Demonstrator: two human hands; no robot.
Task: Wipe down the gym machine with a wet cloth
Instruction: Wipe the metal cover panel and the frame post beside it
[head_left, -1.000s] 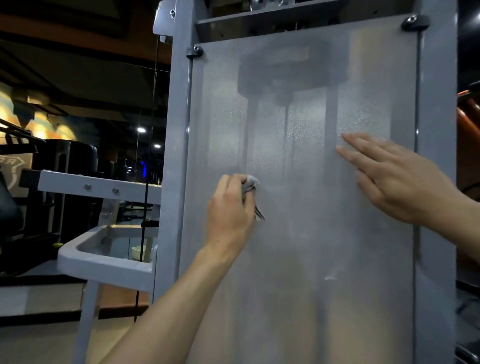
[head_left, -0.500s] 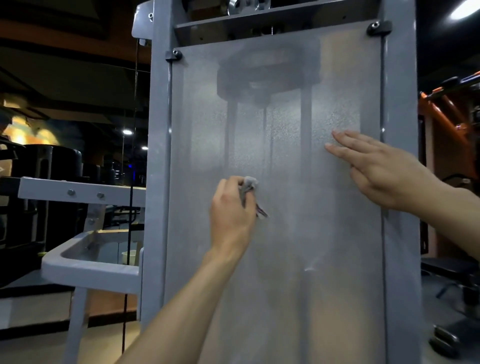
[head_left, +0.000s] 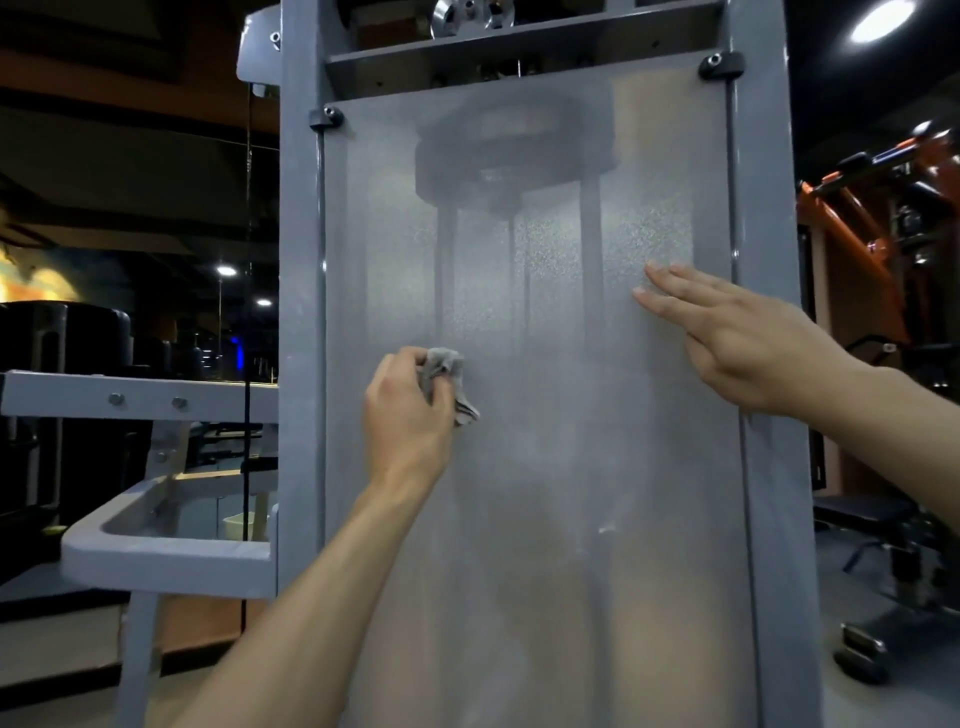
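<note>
Grey cloth (head_left: 445, 382) gripped; right hand (head_left: 737, 332) flat.

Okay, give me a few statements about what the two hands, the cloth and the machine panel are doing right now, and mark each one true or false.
1. The left hand holds a bunched grey cloth against the frosted panel. True.
2. The right hand grips a spray bottle. False: it holds nothing; its fingers lie straight on the panel.
3. The cloth is spread flat across the whole panel. False: it is crumpled in the left hand.
4. A black bracket sits at the panel's upper right corner. True.
5. Both hands are on the grey side bar. False: both are at the panel.
</note>
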